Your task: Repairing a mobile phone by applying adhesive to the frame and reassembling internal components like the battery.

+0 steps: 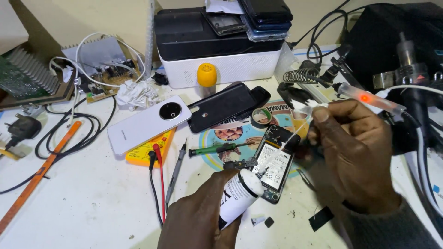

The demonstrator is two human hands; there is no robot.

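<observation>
My left hand (198, 216) grips a white tube with black print (240, 196), its nozzle pointing at an opened phone (276, 161) that lies back-up on the table with its white battery exposed. My right hand (357, 147) hovers over the phone's right side and holds a thin translucent tool (323, 108) with a red light glowing at its far end; the tip reaches toward the phone's top edge. A green-handled screwdriver (217, 149) lies just left of the phone.
A white phone back cover (145, 124) and a black phone (226, 106) lie behind. A yellow multimeter (145, 154) with red and black probes sits at centre-left. A white-and-black printer (217, 46), circuit boards, cables, a soldering stand (302, 76) and a tape roll (261, 116) crowd the back.
</observation>
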